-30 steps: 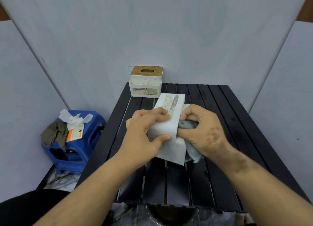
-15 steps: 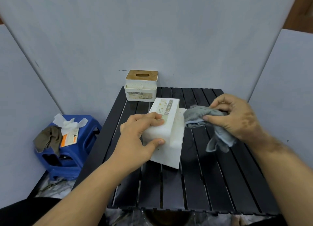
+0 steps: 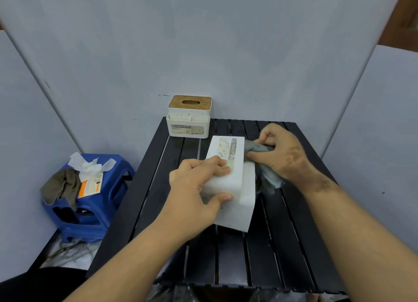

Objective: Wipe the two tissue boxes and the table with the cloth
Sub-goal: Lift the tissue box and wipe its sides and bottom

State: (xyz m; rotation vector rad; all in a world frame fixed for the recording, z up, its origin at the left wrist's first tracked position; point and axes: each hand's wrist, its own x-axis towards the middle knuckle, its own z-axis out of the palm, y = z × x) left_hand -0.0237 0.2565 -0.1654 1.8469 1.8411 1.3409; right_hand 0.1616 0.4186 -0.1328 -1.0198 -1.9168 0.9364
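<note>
One tissue box is placed mid-table; the second tissue box is set behind it, a stool left of the table.

The left hand covers part of the white tissue box, the right hand hides most of the grey cloth, the small words on the far tissue box are too tiny to read, and both arms run off the bottom edge.
</note>
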